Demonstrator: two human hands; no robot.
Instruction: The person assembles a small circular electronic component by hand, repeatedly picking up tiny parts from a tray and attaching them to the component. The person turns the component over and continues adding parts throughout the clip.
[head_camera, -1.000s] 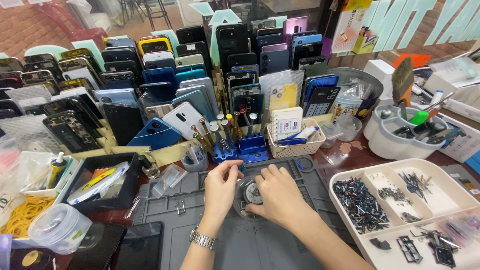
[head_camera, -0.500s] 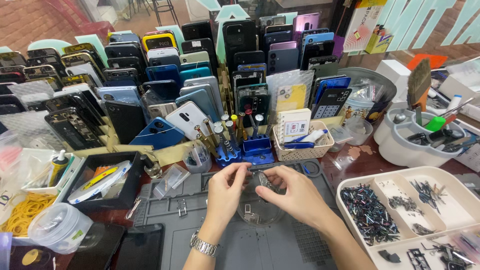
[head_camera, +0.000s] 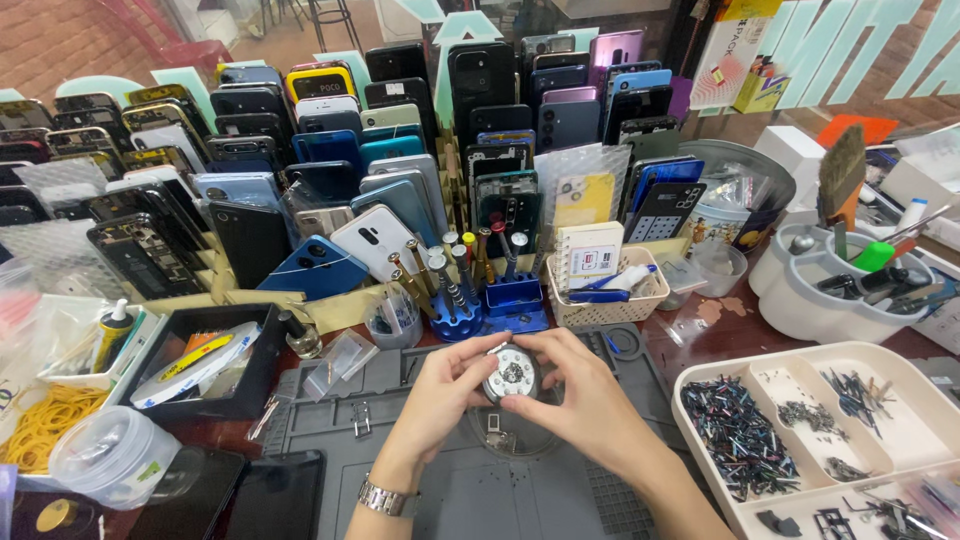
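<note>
Head view: left hand (head_camera: 440, 385) and right hand (head_camera: 580, 400) raised just above the grey work mat (head_camera: 400, 470), fingertips of both pinching the rim of a small round compartment case (head_camera: 511, 373) from opposite sides. Case held level over the mat's far edge, tiny dark bits visible in its middle well. Behind the mat: blue screwdriver stand (head_camera: 480, 295) and woven basket (head_camera: 600, 295). Right of the mat: white sorting tray (head_camera: 800, 440) full of screws. Judged risky: a tilt or slipped pinch likely to spill the small parts onto the mat's grooves, easily lost among clutter; stand close enough to knock.
</note>
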